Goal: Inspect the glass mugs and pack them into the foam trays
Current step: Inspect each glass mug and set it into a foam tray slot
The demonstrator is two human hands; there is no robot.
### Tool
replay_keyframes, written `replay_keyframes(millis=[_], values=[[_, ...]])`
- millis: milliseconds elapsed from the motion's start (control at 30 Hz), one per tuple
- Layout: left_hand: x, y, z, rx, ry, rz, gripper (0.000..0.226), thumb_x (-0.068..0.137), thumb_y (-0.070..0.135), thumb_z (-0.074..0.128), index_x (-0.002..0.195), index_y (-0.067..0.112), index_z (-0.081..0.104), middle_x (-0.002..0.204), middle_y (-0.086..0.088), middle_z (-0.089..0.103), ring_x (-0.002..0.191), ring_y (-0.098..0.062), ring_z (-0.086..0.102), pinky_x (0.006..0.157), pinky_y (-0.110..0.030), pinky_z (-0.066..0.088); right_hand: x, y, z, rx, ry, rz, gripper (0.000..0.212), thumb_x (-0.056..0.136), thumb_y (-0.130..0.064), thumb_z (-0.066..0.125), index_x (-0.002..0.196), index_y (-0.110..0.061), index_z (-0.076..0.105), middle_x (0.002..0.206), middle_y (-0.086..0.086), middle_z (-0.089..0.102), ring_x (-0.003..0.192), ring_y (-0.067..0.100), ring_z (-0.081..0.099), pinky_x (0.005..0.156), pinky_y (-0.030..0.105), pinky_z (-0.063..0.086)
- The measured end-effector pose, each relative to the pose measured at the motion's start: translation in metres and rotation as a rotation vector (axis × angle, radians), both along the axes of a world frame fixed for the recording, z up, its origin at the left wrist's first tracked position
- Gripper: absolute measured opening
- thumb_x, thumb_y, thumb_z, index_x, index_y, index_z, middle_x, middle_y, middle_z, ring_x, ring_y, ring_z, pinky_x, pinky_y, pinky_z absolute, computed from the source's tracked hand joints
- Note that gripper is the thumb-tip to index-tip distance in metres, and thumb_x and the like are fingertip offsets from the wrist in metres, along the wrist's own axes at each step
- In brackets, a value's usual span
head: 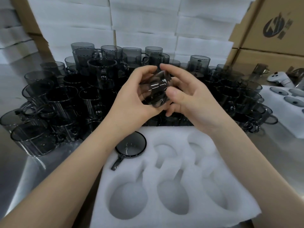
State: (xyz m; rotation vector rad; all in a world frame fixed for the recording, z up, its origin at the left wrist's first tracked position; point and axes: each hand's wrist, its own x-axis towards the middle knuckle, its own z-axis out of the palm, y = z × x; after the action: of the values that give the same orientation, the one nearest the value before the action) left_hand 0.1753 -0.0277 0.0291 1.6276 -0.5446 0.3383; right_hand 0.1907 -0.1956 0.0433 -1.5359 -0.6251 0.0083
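A smoky grey glass mug [155,90] is held tilted in the air over the table, between both hands. My left hand [131,97] grips its left side with curled fingers. My right hand [185,96] holds its right side, thumb on the near wall and fingers over the rim. Below lies a white foam tray [172,183] with several mug-shaped pockets. One mug [131,146] sits upside down in the tray's far left pocket, its handle pointing toward me. Many more grey mugs [69,99] stand crowded and stacked behind the tray.
A second foam tray [279,122] with packed mugs lies at the right, with a white controller [279,79] behind it. Stacks of white foam [144,25] fill the back. Cardboard boxes [273,35] stand at the right. The table [32,171] is shiny metal.
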Motion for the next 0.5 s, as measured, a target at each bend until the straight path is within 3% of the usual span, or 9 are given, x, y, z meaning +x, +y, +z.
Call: replay_keyframes(millis=[100, 233, 333, 500], values=[[-0.0018, 0.0021, 0.0018, 0.121, -0.035, 0.01, 0.065, 0.071, 0.015, 0.079, 0.131, 0.018, 0.052, 0.127, 0.0, 0.06, 0.121, -0.013, 0.057, 0.105, -0.036, 0.045, -0.0021, 0.0004, 0.0006, -0.02, -0.061, -0.06, 0.049, 0.074, -0.016, 0.077, 0.118, -0.021, 0.058, 0.101, 0.005, 0.062, 0.06, 0.019, 0.062, 0.05, 0.028, 0.051], [-0.0026, 0.0016, 0.0011, 0.281, -0.083, 0.021, 0.064, 0.077, 0.006, 0.079, 0.133, 0.02, 0.051, 0.125, 0.003, 0.059, 0.118, -0.01, 0.057, 0.103, -0.035, 0.046, -0.0047, 0.0019, -0.0007, -0.046, -0.089, -0.166, 0.04, 0.064, -0.038, 0.079, 0.096, -0.03, 0.056, 0.086, -0.003, 0.063, 0.044, 0.013, 0.052, 0.038, 0.023, 0.039], [-0.0024, 0.0, 0.0011, 0.402, -0.18, 0.058, 0.067, 0.076, 0.008, 0.079, 0.136, 0.016, 0.048, 0.13, 0.004, 0.057, 0.121, -0.006, 0.053, 0.105, -0.03, 0.043, -0.0046, 0.0042, 0.0007, -0.001, -0.067, -0.217, 0.015, 0.069, -0.044, 0.073, 0.074, -0.042, 0.06, 0.07, -0.012, 0.064, 0.039, 0.01, 0.046, 0.033, 0.018, 0.033], [-0.0023, -0.0006, 0.0008, 0.403, -0.236, 0.018, 0.067, 0.08, 0.014, 0.075, 0.139, 0.017, 0.043, 0.134, 0.003, 0.052, 0.127, -0.008, 0.048, 0.108, -0.033, 0.041, -0.0013, 0.0043, -0.0008, 0.128, 0.03, -0.238, 0.02, 0.091, -0.039, 0.059, 0.075, -0.027, 0.058, 0.062, -0.003, 0.061, 0.034, 0.014, 0.042, 0.032, 0.019, 0.023]])
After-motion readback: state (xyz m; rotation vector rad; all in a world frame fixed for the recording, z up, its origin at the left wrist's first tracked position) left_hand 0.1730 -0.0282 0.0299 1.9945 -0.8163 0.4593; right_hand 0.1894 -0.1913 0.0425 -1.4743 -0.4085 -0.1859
